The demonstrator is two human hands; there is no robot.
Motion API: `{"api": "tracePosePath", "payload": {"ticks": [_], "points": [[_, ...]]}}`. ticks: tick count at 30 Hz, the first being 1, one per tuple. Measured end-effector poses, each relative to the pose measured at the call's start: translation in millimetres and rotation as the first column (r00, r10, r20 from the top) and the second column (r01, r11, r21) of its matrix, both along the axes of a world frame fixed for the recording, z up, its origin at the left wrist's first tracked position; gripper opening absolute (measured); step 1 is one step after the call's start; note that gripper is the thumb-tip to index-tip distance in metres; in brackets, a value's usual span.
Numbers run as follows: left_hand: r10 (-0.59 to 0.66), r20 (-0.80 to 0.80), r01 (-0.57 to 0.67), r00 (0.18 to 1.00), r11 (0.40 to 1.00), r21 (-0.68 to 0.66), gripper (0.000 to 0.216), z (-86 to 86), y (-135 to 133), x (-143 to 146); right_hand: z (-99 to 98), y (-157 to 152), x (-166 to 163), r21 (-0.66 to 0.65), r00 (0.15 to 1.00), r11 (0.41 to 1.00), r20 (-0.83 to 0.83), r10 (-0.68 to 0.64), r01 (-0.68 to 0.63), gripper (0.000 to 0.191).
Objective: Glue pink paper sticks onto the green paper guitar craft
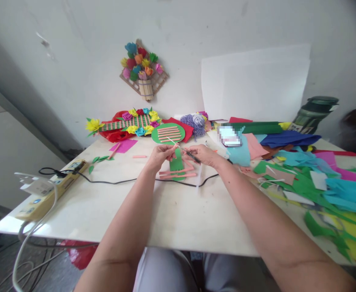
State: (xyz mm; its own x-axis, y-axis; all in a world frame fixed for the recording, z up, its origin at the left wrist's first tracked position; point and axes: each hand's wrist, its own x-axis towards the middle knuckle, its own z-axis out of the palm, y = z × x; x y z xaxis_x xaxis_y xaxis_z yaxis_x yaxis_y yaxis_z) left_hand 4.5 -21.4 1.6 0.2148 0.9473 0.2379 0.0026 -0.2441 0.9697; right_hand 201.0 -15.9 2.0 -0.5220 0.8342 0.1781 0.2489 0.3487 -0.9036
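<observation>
My left hand (162, 156) is closed in a pinch on a small salmon-pink paper piece (177, 146). Across from it, my right hand (203, 155) grips a slim tool with a dark handle (193, 157); its thin pale tip reaches toward the left fingertips. Whether it is a pair of scissors or a knife I cannot tell. Just below the hands lies a green paper strip (175, 162). Several salmon-pink paper strips (178, 175) rest by it. Behind the hands is a green oval (155, 136) with pink strips across it.
A black cable (114, 182) crosses the table from a power strip (41, 198) at left. Paper scraps (314, 186) cover the right side, near a phone (230, 136) and a dark green bottle (314, 113). A flower-decorated craft (135, 121) lies at the back.
</observation>
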Motion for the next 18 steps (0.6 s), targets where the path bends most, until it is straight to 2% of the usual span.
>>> {"api": "tracePosePath", "payload": {"ticks": [6, 11, 14, 18], "points": [[-0.008, 0.012, 0.008, 1.000, 1.000, -0.001, 0.031, 1.8, 0, -5, -3.6, 4, -5, 0.017, 0.999, 0.999, -0.027, -0.041, 0.042, 0.024], [-0.015, 0.065, 0.021, 0.998, 0.996, -0.088, 0.033, -0.5, 2, -9, -4.4, 5, -10, 0.013, 0.996, 0.998, -0.068, -0.063, 0.064, 0.022], [0.015, 0.107, 0.000, 0.994, 0.991, -0.133, 0.036, -1.1, 2, -8, 0.1, 3, -11, -0.019, 0.987, 0.994, -0.121, -0.108, 0.106, 0.022], [0.053, 0.187, -0.037, 0.981, 0.995, -0.089, 0.036, -1.2, 2, -4, 11.1, -3, -19, -0.126, 0.951, 0.972, -0.218, -0.220, 0.196, 0.032]]}}
